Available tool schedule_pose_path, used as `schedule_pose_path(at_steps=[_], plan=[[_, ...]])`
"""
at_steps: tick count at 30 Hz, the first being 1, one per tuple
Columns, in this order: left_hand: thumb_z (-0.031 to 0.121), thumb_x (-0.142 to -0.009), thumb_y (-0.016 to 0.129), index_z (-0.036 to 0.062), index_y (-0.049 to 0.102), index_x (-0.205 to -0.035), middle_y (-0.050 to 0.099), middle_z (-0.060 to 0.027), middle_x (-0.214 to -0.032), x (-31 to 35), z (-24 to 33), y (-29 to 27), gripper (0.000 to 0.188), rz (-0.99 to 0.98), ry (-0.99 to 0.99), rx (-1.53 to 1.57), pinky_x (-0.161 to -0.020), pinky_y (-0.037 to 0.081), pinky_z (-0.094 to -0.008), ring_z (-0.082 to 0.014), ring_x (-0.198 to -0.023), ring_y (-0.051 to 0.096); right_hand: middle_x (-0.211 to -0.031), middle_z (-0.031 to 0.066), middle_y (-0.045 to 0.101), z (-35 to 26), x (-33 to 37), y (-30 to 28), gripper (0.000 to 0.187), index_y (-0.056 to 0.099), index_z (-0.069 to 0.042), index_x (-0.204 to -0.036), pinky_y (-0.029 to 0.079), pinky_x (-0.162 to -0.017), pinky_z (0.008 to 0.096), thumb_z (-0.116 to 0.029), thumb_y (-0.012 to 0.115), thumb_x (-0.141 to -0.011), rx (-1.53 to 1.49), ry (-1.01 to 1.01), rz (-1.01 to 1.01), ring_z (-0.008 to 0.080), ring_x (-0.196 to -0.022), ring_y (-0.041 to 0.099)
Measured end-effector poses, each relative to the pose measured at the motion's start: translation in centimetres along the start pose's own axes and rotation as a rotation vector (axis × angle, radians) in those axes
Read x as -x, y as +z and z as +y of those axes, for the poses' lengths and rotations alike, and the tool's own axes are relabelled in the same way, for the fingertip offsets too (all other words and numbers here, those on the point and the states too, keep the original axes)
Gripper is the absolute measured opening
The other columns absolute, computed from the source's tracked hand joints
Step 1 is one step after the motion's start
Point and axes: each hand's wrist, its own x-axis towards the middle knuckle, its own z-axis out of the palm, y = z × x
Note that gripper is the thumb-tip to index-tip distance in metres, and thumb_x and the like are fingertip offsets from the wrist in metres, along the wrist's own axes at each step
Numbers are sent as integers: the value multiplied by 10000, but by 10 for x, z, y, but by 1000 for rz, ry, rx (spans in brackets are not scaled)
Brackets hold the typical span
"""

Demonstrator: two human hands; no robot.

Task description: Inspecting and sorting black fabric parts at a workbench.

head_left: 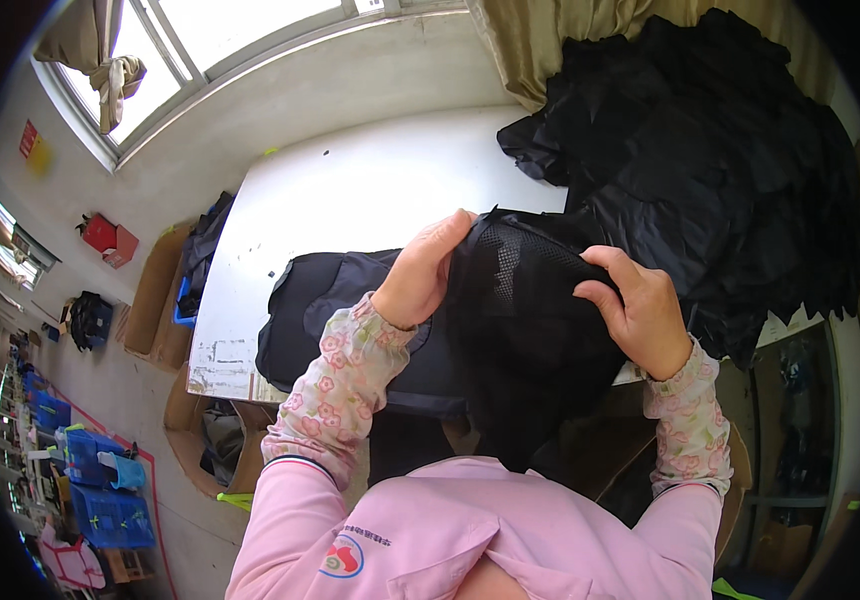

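Note:
Between my hands hangs a black fabric piece with a mesh panel (540, 310), lifted over the table's near edge. My left hand (428, 268) grips its upper left edge, the fingers hidden behind the cloth. At its upper right edge, my right hand (640, 308) pinches the fabric between thumb and fingers. Beneath and left of my left hand, more flat black fabric pieces (300, 310) lie on the white table (380, 180). The lower part of the held cloth drops toward my lap, where its outline merges with dark shapes.
A large heap of black fabric (710, 190) covers the table's right side. Cardboard boxes (182, 425) holding dark cloth stand by the left edge. Farther left are blue crates (110, 515) on the floor. A window (240, 30) and curtain (515, 45) are behind the table.

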Motion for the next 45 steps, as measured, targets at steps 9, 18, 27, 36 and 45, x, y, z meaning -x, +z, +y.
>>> schedule_pose_path(at_steps=[9, 18, 27, 36, 45], plan=[[254, -978, 545, 18, 643, -873, 582, 33, -773, -18, -9, -27, 276, 20, 31, -315, -673, 434, -206, -50, -695, 523, -805, 114, 665, -14, 2, -3, 281, 605, -64, -1024, 489, -528, 355, -193, 736, -811, 51, -136, -101, 313, -639, 633], [145, -973, 560, 18, 600, -1082, 604, 2, -912, 23, -61, -97, 172, -174, -164, -790, -728, 493, -234, -77, -827, 576, -831, -6, 624, 28, -32, -51, 162, 600, 14, -1000, 454, -702, 199, -77, 672, -886, -299, 258, 206, 46, -789, 561], [95, -888, 668, 137, 338, -1417, 439, -92, -1359, 55, -170, -75, 625, -316, -200, -44, -1034, 410, -408, -259, -1234, 501, -974, 35, 672, 1, -71, -73, 243, 615, -28, -1098, 526, -732, 218, -233, 579, -973, -1102, 455, 373, 111, -801, 651], [266, -974, 550, -15, 543, -1259, 603, -113, -1255, 19, -126, 10, 401, -100, -186, 496, -1018, 440, -362, -230, -1144, 590, -898, -17, 595, 43, -35, 14, 218, 599, -20, -1018, 464, -794, 207, -230, 565, -973, -699, 436, 325, 64, -869, 580], [351, -997, 451, -51, 600, -1159, 685, -161, -1072, 54, -22, -49, 459, -150, -9, 348, -857, 543, -330, -239, -957, 678, -859, 224, 653, 188, 88, 85, 381, 520, 13, -1043, 504, -728, 443, -311, 649, -891, 136, 644, -96, 380, -831, 644]])
